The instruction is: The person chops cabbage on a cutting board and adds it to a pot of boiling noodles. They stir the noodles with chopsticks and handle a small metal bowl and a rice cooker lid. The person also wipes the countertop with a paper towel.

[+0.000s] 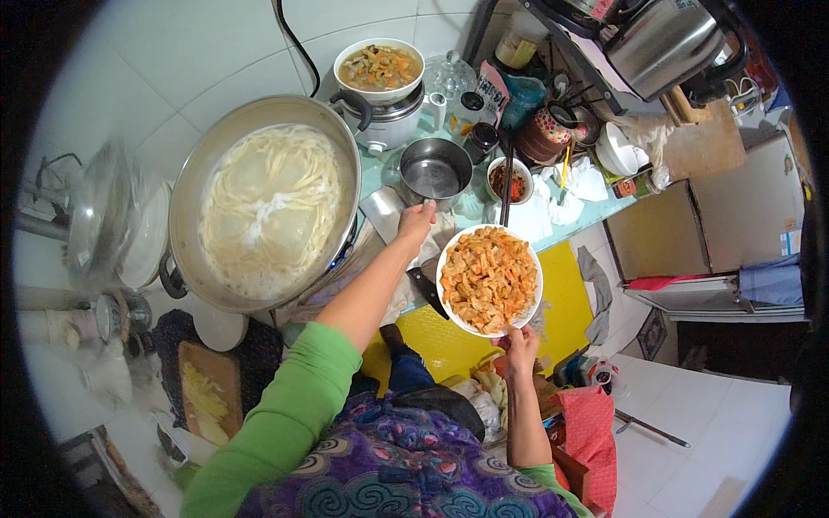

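My right hand (520, 349) holds the lower rim of a white bowl (444, 303) heaped with cooked, orange-tinged chopped food (489, 278). My left hand (416, 223) is closed at the near side of a small metal pot (435, 169), apparently around its handle, which my fingers hide. Clear liquid seems to lie in the pot. To the left, a large metal pan (265, 103) holds noodles (272, 194) in cloudy, foaming liquid. Dark chopsticks (508, 181) lie over a small bowl of chili (528, 184). A cleaver blade (388, 206) lies beside my left hand.
A bowl of soup (379, 68) stands on a white electric cooker (385, 126) behind the pan. Jars (481, 139) and a steel kettle (667, 48) crowd the right. A black knife handle (425, 291) juts past the counter edge. A cutting board (210, 382) with pale vegetable pieces sits lower left.
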The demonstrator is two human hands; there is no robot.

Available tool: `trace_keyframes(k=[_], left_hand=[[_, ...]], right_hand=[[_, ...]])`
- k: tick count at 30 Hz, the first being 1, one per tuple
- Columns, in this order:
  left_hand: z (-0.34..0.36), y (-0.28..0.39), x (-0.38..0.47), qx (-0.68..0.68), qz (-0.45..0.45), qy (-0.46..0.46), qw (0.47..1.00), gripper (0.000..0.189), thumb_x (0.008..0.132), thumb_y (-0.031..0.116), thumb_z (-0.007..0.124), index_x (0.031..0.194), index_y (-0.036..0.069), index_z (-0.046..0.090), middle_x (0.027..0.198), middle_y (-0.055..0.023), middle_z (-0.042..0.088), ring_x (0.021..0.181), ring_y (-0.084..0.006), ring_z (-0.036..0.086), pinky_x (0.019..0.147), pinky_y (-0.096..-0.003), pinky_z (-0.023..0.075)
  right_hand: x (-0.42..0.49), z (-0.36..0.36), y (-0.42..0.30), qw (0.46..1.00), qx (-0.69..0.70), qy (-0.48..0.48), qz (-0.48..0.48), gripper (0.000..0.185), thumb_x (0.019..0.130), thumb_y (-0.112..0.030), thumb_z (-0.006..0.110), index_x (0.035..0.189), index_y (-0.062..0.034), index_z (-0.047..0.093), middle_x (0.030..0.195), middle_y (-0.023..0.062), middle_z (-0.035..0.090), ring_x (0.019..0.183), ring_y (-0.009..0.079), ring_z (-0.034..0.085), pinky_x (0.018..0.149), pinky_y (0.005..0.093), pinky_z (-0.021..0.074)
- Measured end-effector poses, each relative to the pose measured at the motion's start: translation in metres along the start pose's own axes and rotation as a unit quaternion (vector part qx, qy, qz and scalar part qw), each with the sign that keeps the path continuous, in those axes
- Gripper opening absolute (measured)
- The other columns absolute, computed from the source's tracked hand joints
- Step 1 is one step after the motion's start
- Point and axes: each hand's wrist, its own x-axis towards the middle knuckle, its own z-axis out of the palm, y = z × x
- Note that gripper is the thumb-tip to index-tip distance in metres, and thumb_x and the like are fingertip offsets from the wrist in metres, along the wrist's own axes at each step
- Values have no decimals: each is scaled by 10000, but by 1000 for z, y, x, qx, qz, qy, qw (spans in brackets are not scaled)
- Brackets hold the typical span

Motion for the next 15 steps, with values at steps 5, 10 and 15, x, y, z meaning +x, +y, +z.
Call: trace_keyframes(k=[5,10,15], left_hand=[[-8,23,-33,-30,28,-31,999,393,890,413,480,644,107,460,571,38,391,456,-52,315,390,-204,250],[-14,53,-75,-22,87,-49,995,392,905,385,466,638,99,462,581,38,404,484,-50,334,419,-197,269],[-25,70,-117,-17,98,-58,993,384,905,373,471,646,89,472,584,32,420,502,-54,349,444,-202,282]], right_hand=[[3,8,10,999,-2,0,37,190,817,-69,484,940,74,506,750,133,601,540,174,590,522,292,509],[12,25,7,999,-9,-21,33,186,810,-68,478,925,72,519,728,127,601,530,172,585,520,273,504],[29,48,7,997,-4,-70,37,221,813,-93,480,956,74,504,769,133,603,539,170,587,550,280,516]])
